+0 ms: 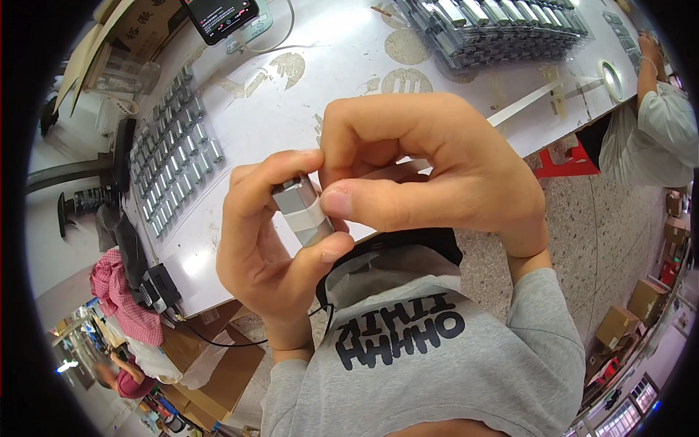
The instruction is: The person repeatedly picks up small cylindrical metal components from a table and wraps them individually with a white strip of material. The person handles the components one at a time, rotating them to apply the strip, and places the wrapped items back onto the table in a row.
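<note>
My left hand [255,247] holds a small silver metal block [294,199] upright between its thumb and fingers. A band of white tape [306,218] lies across the middle of the block. With its thumb and bent index finger, my right hand [444,167] pinches the tape at the block's right side. More of the strip shows inside the curl of the right fingers. Beyond that hand, a white tape strip [531,100] stretches over the table toward a tape roll [611,80] at the right edge.
Clear trays of silver parts [502,36] are stacked at the back right. Another tray of similar parts [175,156] lies on the left. A phone [222,16] on a stand and a cardboard box [135,25] are at the back left. Another person [655,124] is at the far right.
</note>
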The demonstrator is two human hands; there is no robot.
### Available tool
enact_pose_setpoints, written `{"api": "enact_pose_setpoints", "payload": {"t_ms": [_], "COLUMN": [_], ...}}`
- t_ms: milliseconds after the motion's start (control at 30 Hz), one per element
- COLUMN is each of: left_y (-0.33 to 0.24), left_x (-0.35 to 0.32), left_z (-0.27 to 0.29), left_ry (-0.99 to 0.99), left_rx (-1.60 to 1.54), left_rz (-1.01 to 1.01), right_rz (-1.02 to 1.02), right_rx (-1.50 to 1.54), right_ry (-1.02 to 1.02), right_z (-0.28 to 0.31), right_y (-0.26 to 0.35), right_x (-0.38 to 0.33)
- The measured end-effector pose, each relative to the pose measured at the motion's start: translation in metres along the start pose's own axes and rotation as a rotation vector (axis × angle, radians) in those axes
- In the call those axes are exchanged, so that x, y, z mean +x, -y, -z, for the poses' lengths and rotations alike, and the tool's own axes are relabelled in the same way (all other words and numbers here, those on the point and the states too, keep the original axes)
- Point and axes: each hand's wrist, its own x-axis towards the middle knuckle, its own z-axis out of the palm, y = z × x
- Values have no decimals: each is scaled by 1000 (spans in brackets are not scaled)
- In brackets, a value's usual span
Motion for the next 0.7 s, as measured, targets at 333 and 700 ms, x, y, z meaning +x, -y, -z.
{"api": "enact_pose_setpoints", "payload": {"t_ms": [333, 700], "left_y": [-10, -13], "left_x": [2, -1], "left_z": [-12, -14], "left_ry": [58, 71], "left_rx": [404, 219], "left_rz": [-6, 68], "right_rz": [85, 199], "right_rx": [-183, -347], "right_ry": [-55, -112], "right_z": [2, -3], "right_y": [-7, -10], "right_x": [-1, 1]}}
